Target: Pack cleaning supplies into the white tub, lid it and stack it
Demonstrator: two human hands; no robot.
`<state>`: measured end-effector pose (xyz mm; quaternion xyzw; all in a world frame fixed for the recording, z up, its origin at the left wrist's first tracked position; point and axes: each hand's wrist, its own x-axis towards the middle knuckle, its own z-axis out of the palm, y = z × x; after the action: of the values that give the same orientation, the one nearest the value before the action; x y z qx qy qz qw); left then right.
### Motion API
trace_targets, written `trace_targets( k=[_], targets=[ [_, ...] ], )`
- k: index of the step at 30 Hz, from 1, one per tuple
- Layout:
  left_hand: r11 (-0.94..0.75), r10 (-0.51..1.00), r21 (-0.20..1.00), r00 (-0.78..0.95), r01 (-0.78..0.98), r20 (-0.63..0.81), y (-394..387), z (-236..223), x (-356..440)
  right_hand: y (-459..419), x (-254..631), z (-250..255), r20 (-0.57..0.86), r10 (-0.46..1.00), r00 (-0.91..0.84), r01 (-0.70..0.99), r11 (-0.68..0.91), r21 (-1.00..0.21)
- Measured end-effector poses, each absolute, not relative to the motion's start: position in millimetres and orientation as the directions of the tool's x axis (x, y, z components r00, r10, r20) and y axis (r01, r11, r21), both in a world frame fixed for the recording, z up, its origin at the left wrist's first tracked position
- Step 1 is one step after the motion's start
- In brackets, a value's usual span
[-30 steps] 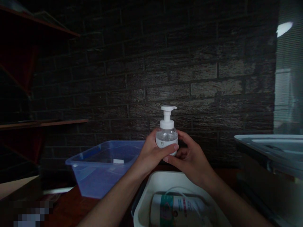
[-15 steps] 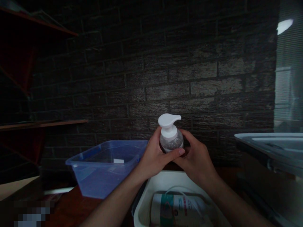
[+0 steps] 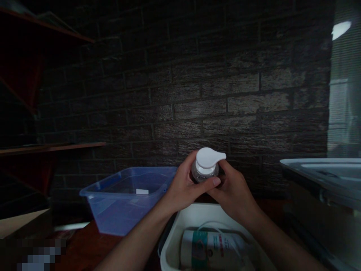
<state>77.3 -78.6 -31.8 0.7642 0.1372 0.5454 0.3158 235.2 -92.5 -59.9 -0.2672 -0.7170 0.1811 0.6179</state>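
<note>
A pump bottle (image 3: 205,174) with a clear rounded body and a white pump head (image 3: 208,158) is held between both hands, in front of the brick wall. My left hand (image 3: 187,184) wraps its left side, thumb across the near face. From the right, my right hand (image 3: 232,186) closes round the other side. The pump's spout points right. Below the hands lies a white bottle (image 3: 217,250) with a green band and printed label, inside a cream tub (image 3: 194,212); a pale thin tube or cord (image 3: 216,227) loops over it. The held bottle's lower part is hidden by my fingers.
A translucent blue plastic bin (image 3: 113,214) stands left on the reddish table (image 3: 76,248), with a small white piece (image 3: 142,191) showing in it. On the right is a lidded box (image 3: 321,210). Shelves (image 3: 56,147) jut from the left; a dark brick wall (image 3: 180,94) rises behind.
The pump head has tipped toward me and dropped lower in view, showing its top, and its spout has shifted right. Both hands keep their hold in nearly the same place.
</note>
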Motion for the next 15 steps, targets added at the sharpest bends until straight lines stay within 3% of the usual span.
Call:
trace_targets(
  k=[7,15],
  targets=[
    [-0.889,0.403,0.455,0.397,-0.043,0.825,-81.3,-26.0,76.8,-82.9,239.4,-66.4,0.808,0.579,-0.107,0.243,0.804,-0.543],
    [-0.917,0.345,0.4,0.485,-0.01,0.803,-82.5,-23.6,73.9,-85.5,241.0,-65.3,0.836,0.541,-0.098,0.263,0.824,-0.502]
  ],
)
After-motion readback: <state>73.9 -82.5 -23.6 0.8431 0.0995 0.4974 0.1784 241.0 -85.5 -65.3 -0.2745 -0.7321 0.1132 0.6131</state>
